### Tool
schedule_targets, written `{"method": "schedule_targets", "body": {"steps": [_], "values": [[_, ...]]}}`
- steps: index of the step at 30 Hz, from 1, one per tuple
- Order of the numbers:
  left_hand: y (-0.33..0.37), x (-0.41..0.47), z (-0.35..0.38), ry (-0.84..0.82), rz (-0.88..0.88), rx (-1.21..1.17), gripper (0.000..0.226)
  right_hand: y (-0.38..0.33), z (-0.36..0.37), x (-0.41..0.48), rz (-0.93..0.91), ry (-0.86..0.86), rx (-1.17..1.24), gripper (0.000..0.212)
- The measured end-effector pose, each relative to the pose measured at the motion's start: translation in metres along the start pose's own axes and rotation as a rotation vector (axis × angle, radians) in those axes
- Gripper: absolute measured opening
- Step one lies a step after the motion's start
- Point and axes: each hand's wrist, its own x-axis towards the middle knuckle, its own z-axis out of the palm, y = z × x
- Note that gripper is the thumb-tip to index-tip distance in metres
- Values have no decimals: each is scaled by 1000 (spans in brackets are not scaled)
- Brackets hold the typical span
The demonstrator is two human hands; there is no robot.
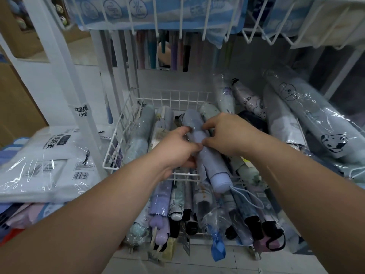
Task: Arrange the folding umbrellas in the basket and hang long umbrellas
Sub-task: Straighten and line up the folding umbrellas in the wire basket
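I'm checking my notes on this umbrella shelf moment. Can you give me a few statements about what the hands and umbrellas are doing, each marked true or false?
1. Both hands are on the same lavender folding umbrella. True: the left hand and the right hand grip it from either side.
2. That umbrella's handle end points toward the back of the white wire basket. False: the rounded handle with its wrist loop points toward the camera.
3. Long umbrellas hang behind the basket. True.
4. The basket holds only the lavender umbrella. False: several plastic-wrapped folding umbrellas lie in it.
5. Flat white packages sit left of the basket. True.
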Motion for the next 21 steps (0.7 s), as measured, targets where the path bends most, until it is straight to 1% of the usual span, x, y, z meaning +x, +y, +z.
{"method": "schedule_targets", "body": {"steps": [2,4,7,9,11,14,16,18,21], "values": [[-2,-1,3,18,22,-50,65,1,3,-3,10,25,71,44],[-4,-3,4,37,49,-129,68,3,10,-5,10,86,195,53],[-4,-3,2,75,124,-234,69,3,22,-2,17,251,482,55],[-1,-3,-3,100,183,-295,69,1,27,0,24,317,692,57],[3,-4,-11,115,231,-340,67,-5,32,3,38,297,901,64],[2,-5,-24,130,265,-370,56,-14,45,8,44,186,1131,70],[-2,-4,-33,141,265,-380,51,-20,54,12,23,113,1150,74],[-8,-2,-40,150,257,-348,52,-23,60,15,17,67,1159,79],[-13,-2,-46,115,224,-307,53,-24,66,22,49,85,1253,82]]}}
